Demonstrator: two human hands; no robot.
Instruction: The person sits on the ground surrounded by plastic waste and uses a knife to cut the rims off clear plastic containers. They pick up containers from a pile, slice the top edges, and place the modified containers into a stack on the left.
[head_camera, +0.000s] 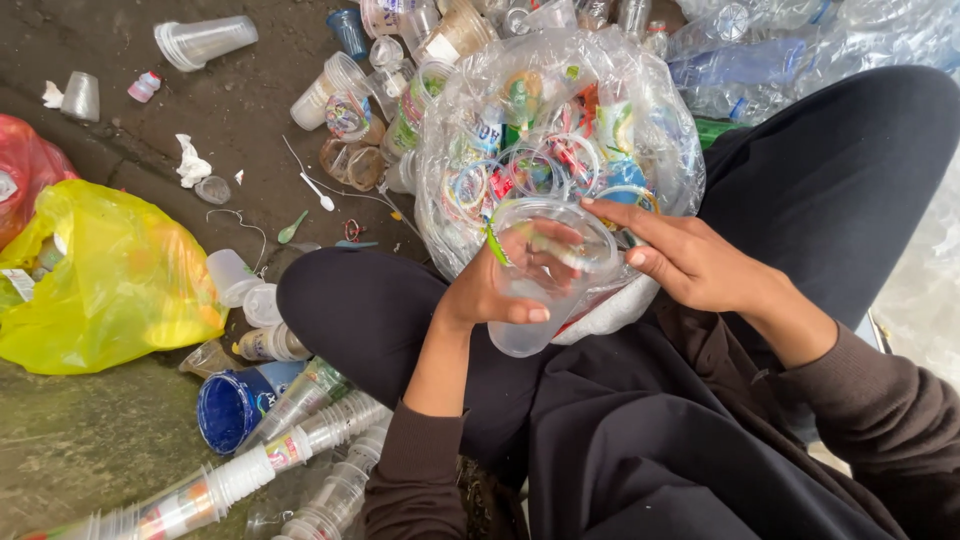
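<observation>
- a clear plastic cup (535, 290) is gripped by the left hand (490, 290), above the lap.
- the cup's rim is touched by the fingers of the half-open right hand (690, 262).
- a clear bag of plastic rings (560, 140) is seen just behind the cup.
- stacked cups (250, 470) are lying on the floor (80, 450).

Yellow bag (110, 275), stacked cups (230, 480), blue tub (228, 408)

Waste-sorting spot, plastic cups (205, 40), bottles (740, 65), dirt ground (90, 440)
</observation>
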